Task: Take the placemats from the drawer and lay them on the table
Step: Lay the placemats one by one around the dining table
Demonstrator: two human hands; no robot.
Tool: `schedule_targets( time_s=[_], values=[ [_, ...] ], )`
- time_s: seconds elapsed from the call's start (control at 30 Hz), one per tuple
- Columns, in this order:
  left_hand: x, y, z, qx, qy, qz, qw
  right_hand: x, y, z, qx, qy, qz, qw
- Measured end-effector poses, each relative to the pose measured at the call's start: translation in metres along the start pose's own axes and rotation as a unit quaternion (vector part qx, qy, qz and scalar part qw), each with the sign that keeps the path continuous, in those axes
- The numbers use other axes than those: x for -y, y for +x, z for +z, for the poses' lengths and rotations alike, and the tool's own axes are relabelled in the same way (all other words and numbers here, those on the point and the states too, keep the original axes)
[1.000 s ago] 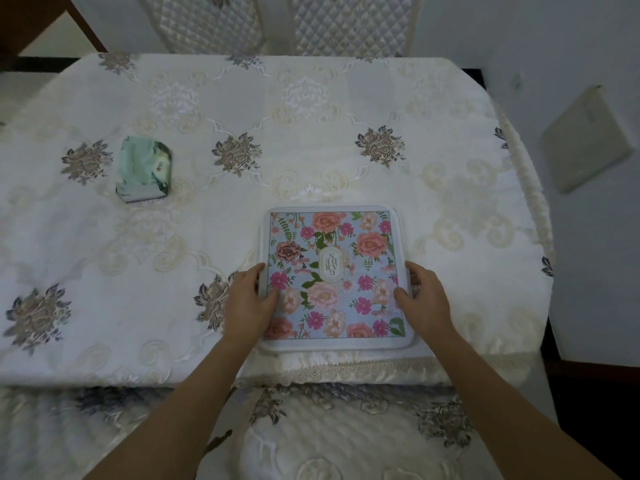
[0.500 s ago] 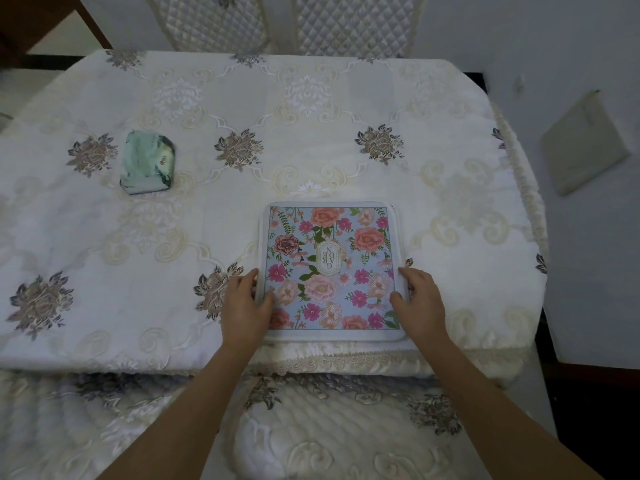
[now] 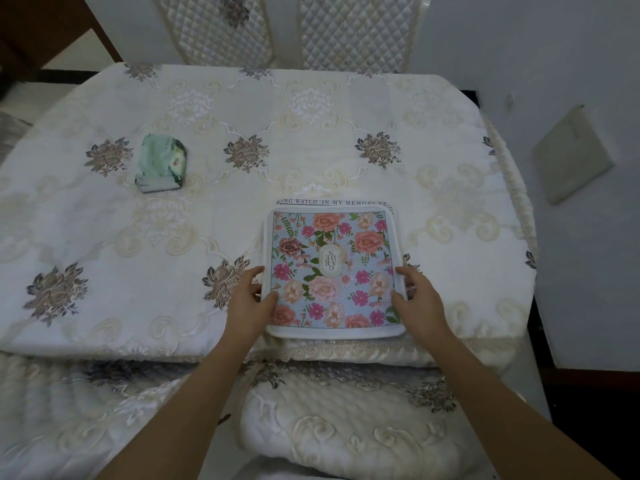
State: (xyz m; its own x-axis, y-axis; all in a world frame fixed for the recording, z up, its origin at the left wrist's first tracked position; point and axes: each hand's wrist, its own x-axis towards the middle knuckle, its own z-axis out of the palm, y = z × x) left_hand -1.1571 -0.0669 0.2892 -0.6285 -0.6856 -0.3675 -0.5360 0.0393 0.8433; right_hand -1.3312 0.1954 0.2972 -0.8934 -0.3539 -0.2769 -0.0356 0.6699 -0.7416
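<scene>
- Lower centre of the frame: the left hand [image 3: 247, 299] and right hand [image 3: 420, 299] pinch the side edges of the floral placemat [image 3: 332, 268], which lies on the worktop [image 3: 311, 116] by its near edge.
- Risk, I'd say: sliding it could drag the lettered placemat [image 3: 332, 202] underneath askew or off that edge.
- Count: two placemats, one green packet [image 3: 161, 164] at upper left, two chair backs [image 3: 221, 29] at the top.

Square floral placemat [image 3: 332, 268], pale blue w/ pink & peach blooms, white border, lies flat by the surface's [image 3: 207, 237] near edge, right of centre, atop a second placemat [image 3: 332, 202]; its lettered strip shows at far side.
</scene>
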Motion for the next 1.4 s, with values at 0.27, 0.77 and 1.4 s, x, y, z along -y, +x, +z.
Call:
schedule_targets(
  time_s=[0.27, 0.77, 1.4],
  values=[
    [-0.028, -0.027, -0.019, -0.049, -0.040, 0.068, 0.996, 0.037, -0.024, -0.012, -0.035, -0.006, -0.096, 0.995],
    [-0.027, -0.183, -0.139, -0.307, 0.008, 0.073, 0.949, 0.138, -0.075, 0.042, 0.113, 0.042, -0.326, 0.938],
    [0.123, -0.293, -0.376, -0.441, -0.039, 0.052, 0.895, 0.277, -0.245, 0.259, 0.183, 0.019, -0.413, 0.892]
  ],
)
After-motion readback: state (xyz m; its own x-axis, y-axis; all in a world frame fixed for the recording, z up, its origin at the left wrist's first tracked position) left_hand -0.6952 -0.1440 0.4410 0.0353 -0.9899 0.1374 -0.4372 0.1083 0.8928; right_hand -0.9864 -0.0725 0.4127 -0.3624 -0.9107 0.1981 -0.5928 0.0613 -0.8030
